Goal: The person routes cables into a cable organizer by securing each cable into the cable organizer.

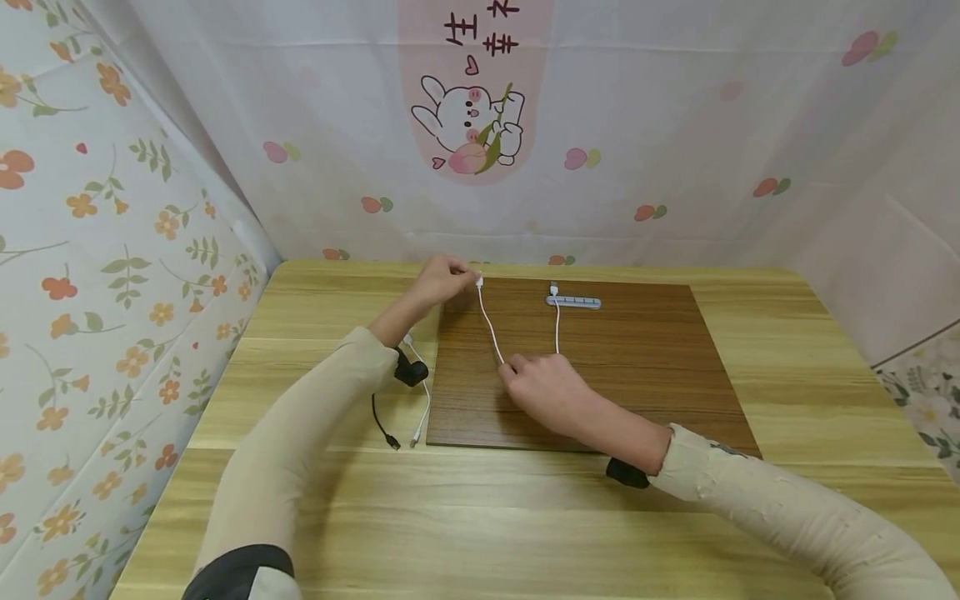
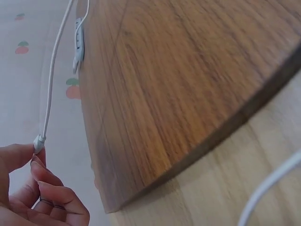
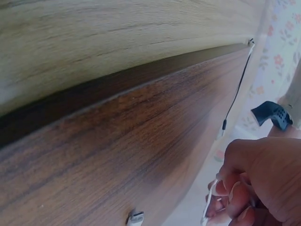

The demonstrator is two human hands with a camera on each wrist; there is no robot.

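Observation:
My left hand (image 1: pixel 442 282) pinches the connector end of a white charging cable (image 1: pixel 491 321) over the board's far left corner. In the left wrist view, thumb and fingertips hold that white connector (image 2: pixel 38 143). My right hand (image 1: pixel 547 387) grips the same cable lower down, above the brown board (image 1: pixel 637 358); the right wrist view shows the cable (image 3: pixel 209 200) between thumb and fingers. A light blue cable clip strip (image 1: pixel 581 302) lies at the board's far edge. Another white cable (image 1: pixel 557 325) crosses its left end, its lower part hidden by my right hand.
On the light wooden table (image 1: pixel 480 525), left of the board, lie a black cable (image 1: pixel 382 425) and a further white cable (image 1: pixel 427 404), partly hidden under my left wrist. A plug (image 3: pixel 136 218) rests on the board. Patterned curtains (image 1: pixel 315 192) stand behind and to the left.

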